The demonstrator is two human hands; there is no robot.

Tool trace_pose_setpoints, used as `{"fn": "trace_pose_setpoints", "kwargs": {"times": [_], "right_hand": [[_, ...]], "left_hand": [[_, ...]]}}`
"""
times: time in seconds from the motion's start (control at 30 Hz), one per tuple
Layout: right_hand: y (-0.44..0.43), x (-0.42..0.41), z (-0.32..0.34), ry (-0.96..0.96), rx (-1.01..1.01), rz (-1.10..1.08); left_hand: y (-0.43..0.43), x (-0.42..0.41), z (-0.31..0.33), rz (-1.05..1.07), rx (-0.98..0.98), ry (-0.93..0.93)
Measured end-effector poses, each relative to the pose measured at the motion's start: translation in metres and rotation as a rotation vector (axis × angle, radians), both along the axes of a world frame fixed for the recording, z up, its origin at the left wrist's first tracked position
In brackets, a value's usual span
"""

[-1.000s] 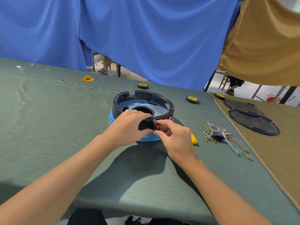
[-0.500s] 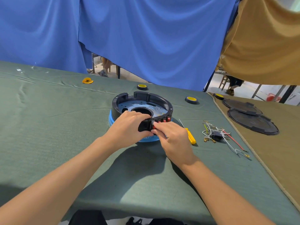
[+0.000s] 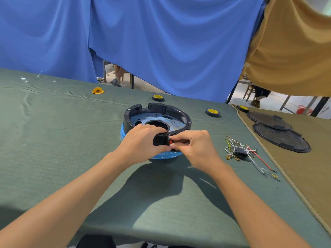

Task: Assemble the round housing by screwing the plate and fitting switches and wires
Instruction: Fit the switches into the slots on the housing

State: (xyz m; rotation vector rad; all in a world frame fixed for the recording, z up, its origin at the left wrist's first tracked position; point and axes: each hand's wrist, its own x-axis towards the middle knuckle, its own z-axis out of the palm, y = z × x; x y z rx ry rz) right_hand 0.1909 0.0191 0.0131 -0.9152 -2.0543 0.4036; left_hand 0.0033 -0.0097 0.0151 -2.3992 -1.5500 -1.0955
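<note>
Left hand (image 3: pixel 141 142) grips housing (image 3: pixel 157 107) rim, right hand (image 3: pixel 195 149) pinches switch (image 3: pixel 171 141); wires (image 3: pixel 240 151) apart

The scene is brightly and evenly lit. Daylight is admitted under the blue curtain (image 3: pixel 161 42), and the floor beyond the far right corner is washed out. A broad, soft-edged shadow is cast on the surface (image 3: pixel 53 140) from beneath the left hand (image 3: pixel 141 142) and right hand (image 3: pixel 195 147) toward the near edge. Detail is kept inside the black housing (image 3: pixel 161 107), while the red switch (image 3: pixel 171 141) is shown only as a small speck. Focus is held sharp at the centre, down to the wires (image 3: pixel 240 152). The far edge is bowed and the forearms (image 3: pixel 71 203) stretched by the wide-angle lens.
</note>
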Motion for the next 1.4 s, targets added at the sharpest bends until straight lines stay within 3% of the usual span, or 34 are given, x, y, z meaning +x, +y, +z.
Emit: {"fn": "trace_pose_setpoints", "kwargs": {"times": [0.13, 0.3, 0.4, 0.77, 1.17, 1.4], "right_hand": [[0.003, 0.003, 0.004, -0.027, -0.013, 0.045], [-0.003, 0.001, 0.0, -0.104, 0.269, 0.009], [-0.005, -0.001, -0.001, -0.106, 0.316, -0.005], [0.0, 0.002, 0.006, -0.098, 0.211, 0.045], [-0.013, -0.006, -0.008, -0.14, 0.412, -0.037], [-0.01, -0.004, -0.004, -0.004, 0.198, -0.02]], "left_hand": [[0.001, 0.002, -0.003, 0.025, 0.007, -0.011], [0.002, 0.002, -0.006, 0.035, 0.003, -0.029], [0.002, 0.002, -0.006, 0.037, 0.003, -0.024], [0.0, 0.002, -0.005, 0.036, -0.011, -0.026], [0.002, 0.002, -0.006, 0.046, 0.035, -0.051], [0.002, 0.0, -0.006, 0.019, 0.028, -0.023]]}}
